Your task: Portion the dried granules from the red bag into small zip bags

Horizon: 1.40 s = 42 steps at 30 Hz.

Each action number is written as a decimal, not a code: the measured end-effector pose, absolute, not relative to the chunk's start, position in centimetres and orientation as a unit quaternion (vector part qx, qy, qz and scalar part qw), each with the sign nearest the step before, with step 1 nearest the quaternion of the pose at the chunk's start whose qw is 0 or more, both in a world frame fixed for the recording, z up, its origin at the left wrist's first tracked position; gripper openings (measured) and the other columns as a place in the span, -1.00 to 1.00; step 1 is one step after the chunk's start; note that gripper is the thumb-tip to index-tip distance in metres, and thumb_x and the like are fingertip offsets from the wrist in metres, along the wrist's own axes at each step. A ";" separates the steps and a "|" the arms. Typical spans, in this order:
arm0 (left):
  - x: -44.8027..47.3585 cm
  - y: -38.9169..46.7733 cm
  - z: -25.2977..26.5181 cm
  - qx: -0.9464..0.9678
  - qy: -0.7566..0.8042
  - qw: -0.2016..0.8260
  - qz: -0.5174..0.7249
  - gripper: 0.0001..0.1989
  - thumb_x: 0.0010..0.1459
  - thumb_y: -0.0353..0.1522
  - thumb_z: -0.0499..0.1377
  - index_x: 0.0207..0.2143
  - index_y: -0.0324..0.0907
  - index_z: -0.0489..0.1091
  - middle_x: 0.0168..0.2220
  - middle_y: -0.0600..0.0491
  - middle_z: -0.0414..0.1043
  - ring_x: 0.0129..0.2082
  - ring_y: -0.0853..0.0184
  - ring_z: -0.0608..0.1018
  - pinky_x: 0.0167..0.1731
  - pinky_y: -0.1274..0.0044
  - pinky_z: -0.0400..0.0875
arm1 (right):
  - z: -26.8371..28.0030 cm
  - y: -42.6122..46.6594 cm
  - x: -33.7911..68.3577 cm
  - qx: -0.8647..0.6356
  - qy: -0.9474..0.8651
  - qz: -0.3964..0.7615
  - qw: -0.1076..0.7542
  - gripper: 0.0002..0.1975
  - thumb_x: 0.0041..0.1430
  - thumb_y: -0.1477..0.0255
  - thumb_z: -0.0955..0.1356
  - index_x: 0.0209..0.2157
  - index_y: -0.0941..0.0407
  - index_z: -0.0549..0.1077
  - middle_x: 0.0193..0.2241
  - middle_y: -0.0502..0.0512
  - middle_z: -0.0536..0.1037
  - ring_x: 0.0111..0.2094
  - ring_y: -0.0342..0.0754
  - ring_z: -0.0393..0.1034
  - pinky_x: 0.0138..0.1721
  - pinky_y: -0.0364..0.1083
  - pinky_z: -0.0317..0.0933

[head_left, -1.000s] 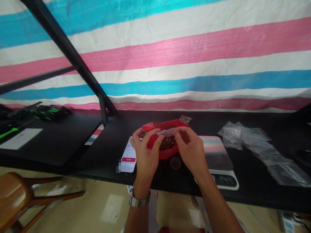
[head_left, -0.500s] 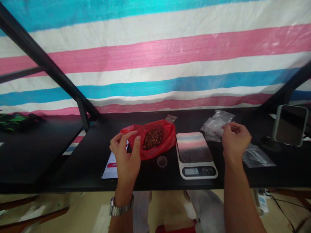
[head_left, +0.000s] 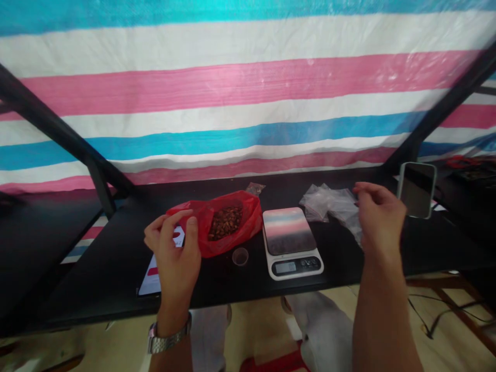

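Observation:
My left hand (head_left: 174, 248), wearing a metal watch, hovers over a phone (head_left: 153, 276) with fingers curved and apart, holding nothing. Beside it lies an open red plastic bag (head_left: 248, 227) full of small brown beans or nuts (head_left: 227, 222). A small clear cup (head_left: 240, 256) stands in front of that bag. At the centre sits a white kitchen scale (head_left: 290, 232), its pan bare and its display lit. My right hand (head_left: 380, 217) is closed in a pinch at a clear plastic bag (head_left: 351, 214), which partly passes behind the fingers. More clear bags (head_left: 315, 201) lie alongside.
Another phone (head_left: 417, 190) stands upright on a holder at the right. A small packet (head_left: 256, 189) lies behind the red bag. Black slanted frame bars (head_left: 73, 144) flank the black table (head_left: 101, 268), with a striped sheet (head_left: 232, 88) behind.
The view has turned to the right, so the table things appear farther left. The clear bag that lay right of my right wrist now shows left of that hand. My left hand keeps its shape.

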<state>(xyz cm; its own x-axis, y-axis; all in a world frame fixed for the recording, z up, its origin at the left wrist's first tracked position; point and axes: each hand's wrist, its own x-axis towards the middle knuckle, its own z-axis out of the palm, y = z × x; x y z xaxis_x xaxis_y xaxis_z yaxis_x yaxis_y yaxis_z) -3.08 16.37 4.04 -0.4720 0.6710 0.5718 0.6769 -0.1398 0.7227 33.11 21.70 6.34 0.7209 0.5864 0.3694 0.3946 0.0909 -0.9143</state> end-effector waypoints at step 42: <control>-2.8 16.8 3.7 -0.531 -0.644 0.020 -0.550 -0.70 0.26 -0.31 0.22 0.03 -0.07 0.53 0.00 -0.11 0.38 0.06 0.02 0.47 0.16 0.09 0.40 | 11.1 26.9 16.9 -0.470 -0.858 0.056 0.198 -0.69 0.46 0.42 0.30 0.07 -0.01 0.64 0.02 0.08 0.70 -0.02 0.05 0.60 0.02 -0.05 0.36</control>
